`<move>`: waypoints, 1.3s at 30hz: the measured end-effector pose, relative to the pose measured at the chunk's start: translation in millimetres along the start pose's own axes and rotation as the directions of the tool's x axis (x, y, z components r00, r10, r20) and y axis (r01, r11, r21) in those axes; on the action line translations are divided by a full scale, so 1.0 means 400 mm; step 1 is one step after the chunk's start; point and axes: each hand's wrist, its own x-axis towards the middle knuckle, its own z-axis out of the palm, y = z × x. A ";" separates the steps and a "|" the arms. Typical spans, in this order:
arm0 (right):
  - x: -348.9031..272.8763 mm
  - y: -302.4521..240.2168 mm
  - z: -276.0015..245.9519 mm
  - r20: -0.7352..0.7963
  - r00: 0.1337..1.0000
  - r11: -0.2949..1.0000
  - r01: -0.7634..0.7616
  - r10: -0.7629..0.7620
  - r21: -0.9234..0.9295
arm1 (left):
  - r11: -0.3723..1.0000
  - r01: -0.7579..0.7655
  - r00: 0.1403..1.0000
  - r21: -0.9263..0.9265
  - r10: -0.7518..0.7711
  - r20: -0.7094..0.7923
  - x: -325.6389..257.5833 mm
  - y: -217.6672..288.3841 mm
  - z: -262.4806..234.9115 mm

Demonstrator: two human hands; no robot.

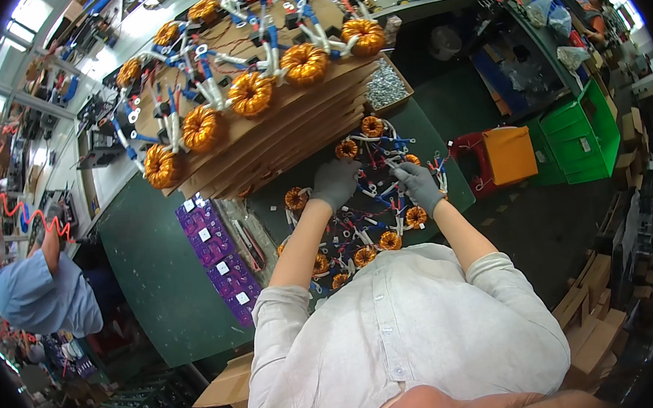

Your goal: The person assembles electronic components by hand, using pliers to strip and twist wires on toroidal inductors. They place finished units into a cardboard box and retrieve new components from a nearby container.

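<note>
While the gray-gloved left hand [336, 184] reaches in beside a copper-colored coil [346, 149], the right hand [420, 186] bends over the white and blue leads [372, 192] just across a narrow gap; whether either hand's fingers are parted or pinched on a lead, I cannot tell. More coils [295, 198] lie in a loose ring about the hands, the nearest row running close to the shirt [382, 308]; the front edge of a tall cardboard stack [289, 126], also bearing coils, limits room ahead of the left hand. Purple boards [221, 267] line the left side; beyond them a broad green stretch of tabletop [145, 259] extends; on the right, the tabletop ends near a red stool [474, 161], with a green crate [581, 135] farther out.
</note>
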 end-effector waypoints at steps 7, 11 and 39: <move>0.006 0.036 -0.005 -0.103 0.975 0.977 0.185 -0.196 -0.110 | 0.925 -0.212 0.968 0.315 0.154 0.197 0.096 0.021 0.084; 0.008 0.027 -0.018 -0.129 0.978 0.980 0.144 -0.163 -0.140 | 0.999 -0.016 0.984 -0.036 0.022 0.178 0.077 0.011 0.027; 0.107 -0.016 0.045 -0.040 0.981 0.834 0.138 -0.188 -0.533 | 0.660 0.390 0.908 -0.643 -0.394 0.146 0.034 0.057 0.060</move>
